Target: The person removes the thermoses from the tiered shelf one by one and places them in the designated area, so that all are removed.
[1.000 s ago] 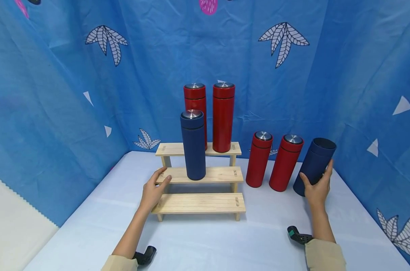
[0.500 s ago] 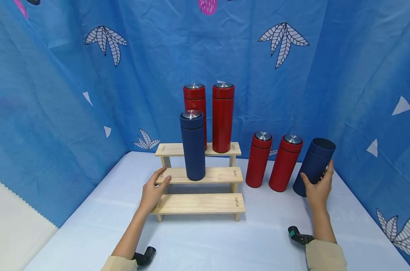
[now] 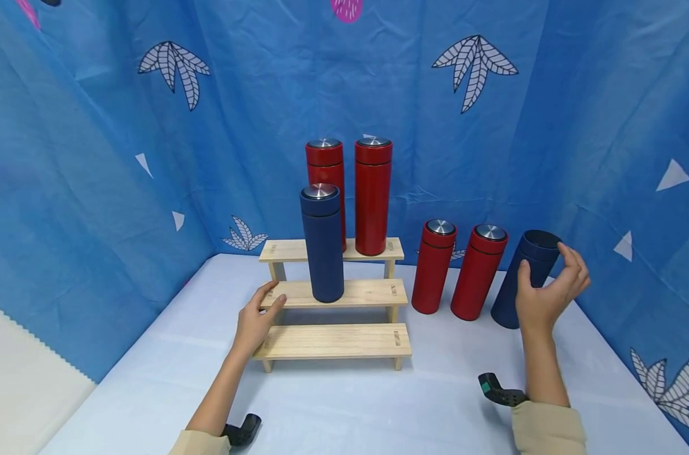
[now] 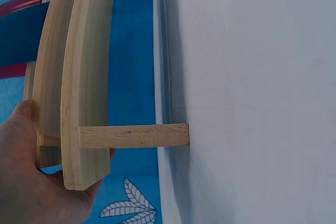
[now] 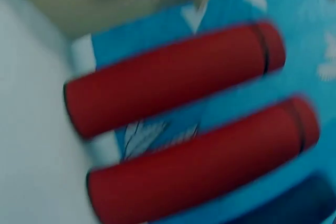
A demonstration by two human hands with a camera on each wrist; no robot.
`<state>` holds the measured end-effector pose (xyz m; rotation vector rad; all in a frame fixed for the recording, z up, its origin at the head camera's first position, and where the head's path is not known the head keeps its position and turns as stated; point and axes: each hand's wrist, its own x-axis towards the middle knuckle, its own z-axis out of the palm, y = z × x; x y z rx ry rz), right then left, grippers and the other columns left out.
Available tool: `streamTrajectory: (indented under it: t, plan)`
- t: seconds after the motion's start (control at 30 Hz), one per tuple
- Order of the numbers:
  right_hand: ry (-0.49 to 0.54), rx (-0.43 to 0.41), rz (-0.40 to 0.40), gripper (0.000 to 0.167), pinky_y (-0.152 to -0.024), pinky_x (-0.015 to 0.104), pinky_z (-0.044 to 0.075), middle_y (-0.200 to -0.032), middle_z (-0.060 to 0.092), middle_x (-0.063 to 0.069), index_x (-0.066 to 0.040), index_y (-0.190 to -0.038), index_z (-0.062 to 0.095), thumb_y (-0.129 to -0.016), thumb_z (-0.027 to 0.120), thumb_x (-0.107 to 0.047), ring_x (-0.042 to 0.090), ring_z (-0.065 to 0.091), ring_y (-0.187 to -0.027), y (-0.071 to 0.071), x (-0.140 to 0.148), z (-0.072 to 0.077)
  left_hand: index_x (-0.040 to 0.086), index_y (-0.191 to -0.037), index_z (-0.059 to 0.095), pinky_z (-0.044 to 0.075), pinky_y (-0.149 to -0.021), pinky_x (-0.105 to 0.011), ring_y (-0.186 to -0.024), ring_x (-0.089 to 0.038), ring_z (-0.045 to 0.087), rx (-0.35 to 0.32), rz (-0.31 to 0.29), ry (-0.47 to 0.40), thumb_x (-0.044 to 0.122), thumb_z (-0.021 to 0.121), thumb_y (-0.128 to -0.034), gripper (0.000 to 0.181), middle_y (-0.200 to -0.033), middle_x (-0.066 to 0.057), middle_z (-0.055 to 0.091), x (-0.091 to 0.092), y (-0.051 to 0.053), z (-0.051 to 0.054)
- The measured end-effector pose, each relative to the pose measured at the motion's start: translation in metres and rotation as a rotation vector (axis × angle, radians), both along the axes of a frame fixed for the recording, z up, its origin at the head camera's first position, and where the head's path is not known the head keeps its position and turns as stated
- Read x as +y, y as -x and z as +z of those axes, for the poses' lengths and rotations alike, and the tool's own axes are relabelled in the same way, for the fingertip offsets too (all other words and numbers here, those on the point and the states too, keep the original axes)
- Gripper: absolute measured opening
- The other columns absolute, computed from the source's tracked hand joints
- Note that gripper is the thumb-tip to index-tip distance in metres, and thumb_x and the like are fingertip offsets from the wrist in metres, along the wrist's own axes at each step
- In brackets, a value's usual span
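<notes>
My left hand (image 3: 256, 319) holds the left end of the three-step wooden stand (image 3: 335, 341). Its thumb and fingers also show at the stand's side in the left wrist view. On the middle step stands a blue thermos flask (image 3: 323, 253); two red ones (image 3: 373, 202) stand on the top step behind it. At the far right, my right hand (image 3: 549, 291) is beside a second blue thermos flask (image 3: 515, 287), thumb and fingers spread near its upper part. That flask has a dark top, unlike the others' silver lids. Whether the hand touches it, I cannot tell.
Two more red thermos flasks (image 3: 433, 268) (image 5: 205, 171) stand upright on the white tabletop (image 3: 435, 404), between the stand and the right-hand blue flask. Blue patterned cloth (image 3: 253, 95) hangs behind and at both sides.
My right hand has let go of the lower part of the right-hand blue flask and moved up and slightly right, toward its top. The left hand stays on the stand.
</notes>
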<state>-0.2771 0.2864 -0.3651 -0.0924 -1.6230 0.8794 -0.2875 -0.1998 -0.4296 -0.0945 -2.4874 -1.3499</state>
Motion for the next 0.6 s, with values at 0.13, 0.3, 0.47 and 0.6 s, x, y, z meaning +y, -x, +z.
streamTrajectory:
  t: [0.13,0.3,0.47,0.6]
  plan:
    - [0.042,0.110,0.137,0.042,-0.097,0.032,0.030,-0.125,0.049,0.016,0.000,-0.121,0.049,-0.081,0.062,0.000,0.014,0.039,-0.119,-0.023,-0.049,0.036,0.021,-0.138,0.042,0.043,-0.087,-0.051,-0.113,-0.036,0.050,0.001,0.000,-0.002,0.055,0.053,-0.0873,0.062,-0.139,-0.011,0.043,0.000,0.000,0.000]
    - [0.060,0.209,0.445,0.036,-0.095,0.035,0.038,-0.116,0.055,0.016,0.013,-0.113,0.048,-0.078,0.059,0.012,0.023,0.048,-0.112,-0.049,-0.115,0.062,0.023,-0.138,0.042,0.043,-0.087,-0.050,-0.113,-0.036,0.050,-0.003,0.002,0.001,0.056,0.052,-0.0870,0.062,-0.139,-0.011,0.043,0.000,0.001,0.000]
    - [-0.055,0.207,0.630,0.040,-0.092,0.035,0.041,-0.111,0.054,0.025,0.020,-0.110,0.044,-0.073,0.060,0.019,0.033,0.050,-0.106,-0.053,-0.164,0.059,0.024,-0.138,0.042,0.043,-0.087,-0.050,-0.113,-0.036,0.050,0.002,0.004,0.002,0.056,0.052,-0.0870,0.061,-0.139,-0.011,0.044,0.000,0.001,0.000]
    - [-0.122,0.184,0.705,0.051,-0.089,0.042,0.044,-0.116,0.051,0.026,0.017,-0.115,0.043,-0.070,0.066,0.017,0.038,0.049,-0.109,-0.044,-0.198,0.047,0.022,-0.138,0.043,0.043,-0.086,-0.050,-0.112,-0.037,0.050,0.002,0.005,0.004,0.055,0.053,-0.0873,0.061,-0.139,-0.012,0.043,0.001,0.001,0.000]
